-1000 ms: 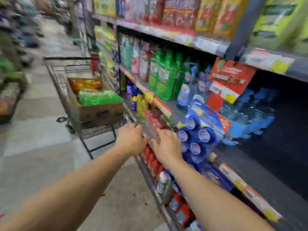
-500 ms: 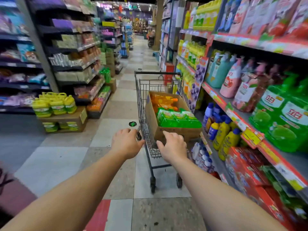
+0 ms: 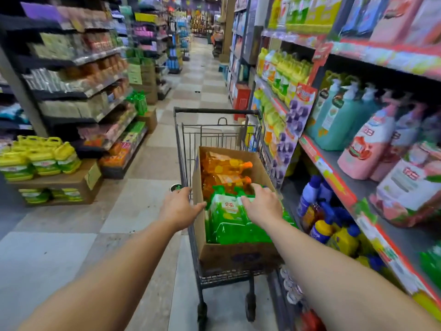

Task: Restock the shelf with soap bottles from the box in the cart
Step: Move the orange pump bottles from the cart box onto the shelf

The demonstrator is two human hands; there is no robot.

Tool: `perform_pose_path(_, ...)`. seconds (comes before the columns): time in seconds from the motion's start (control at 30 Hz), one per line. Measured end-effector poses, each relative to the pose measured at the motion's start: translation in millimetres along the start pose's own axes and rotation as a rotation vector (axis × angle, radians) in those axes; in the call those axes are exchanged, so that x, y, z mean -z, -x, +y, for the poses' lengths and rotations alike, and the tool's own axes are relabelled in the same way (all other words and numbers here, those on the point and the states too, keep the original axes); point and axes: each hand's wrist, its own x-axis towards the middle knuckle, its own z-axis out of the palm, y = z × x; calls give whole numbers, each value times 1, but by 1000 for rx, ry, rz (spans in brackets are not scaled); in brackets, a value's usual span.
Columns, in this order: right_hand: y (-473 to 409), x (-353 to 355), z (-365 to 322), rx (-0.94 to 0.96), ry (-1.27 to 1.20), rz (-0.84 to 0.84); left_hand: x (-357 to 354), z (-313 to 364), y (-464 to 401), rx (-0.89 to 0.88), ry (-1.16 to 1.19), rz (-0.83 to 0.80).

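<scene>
Green soap bottles (image 3: 229,218) packed in box (image 3: 238,255) in cart (image 3: 188,149), right hand (image 3: 261,205) spread above them, left hand (image 3: 179,207) spread at box's left edge, nothing held.

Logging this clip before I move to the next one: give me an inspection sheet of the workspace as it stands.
Surface: checkered tile floor in a store aisle.
Job's things: cardboard box in the cart; green soap bottles nearer, orange bottles behind.
Clutter: yellow jugs stacked on a carton at left.
Hands: left hand at the box's left edge; right hand over the green bottles; grip unclear.
Cables: nothing seen.
Surroundings: right shelf holds pink and teal pump bottles.
</scene>
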Motion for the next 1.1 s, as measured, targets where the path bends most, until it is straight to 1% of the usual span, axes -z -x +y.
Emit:
perform_pose_path(0.13,-69,-25,1,-34,-13,-49,-19,0,-71,28,114,-86)
perform_pose_path(0.23,-118,-44,2,-51,-15,-44,-32,1,-134,3,171,-118)
perform_pose_path(0.33,-157,-59,2,-117,-23,-29,-44,2,-194,-12,252,-186)
perform_pose_path(0.53,-228,-91,-11,-154,-87,-118,-61,0,-290,-10,304,-323)
perform_pose_path(0.67,-258,-117,-7,-207,-134,-186,-80,0,-331,27,335,-389)
perform_pose_path(0.9,-324,-147,15,-332,-212,-222,-116,9,-387,83,224,-371)
perform_pose_path(1.0,-343,-157,24,-423,-264,-282,-131,11,-399,111,211,-388)
perform_pose_path(1.1,-356,-166,29,-453,-292,-358,-142,7,-399,141,178,-372)
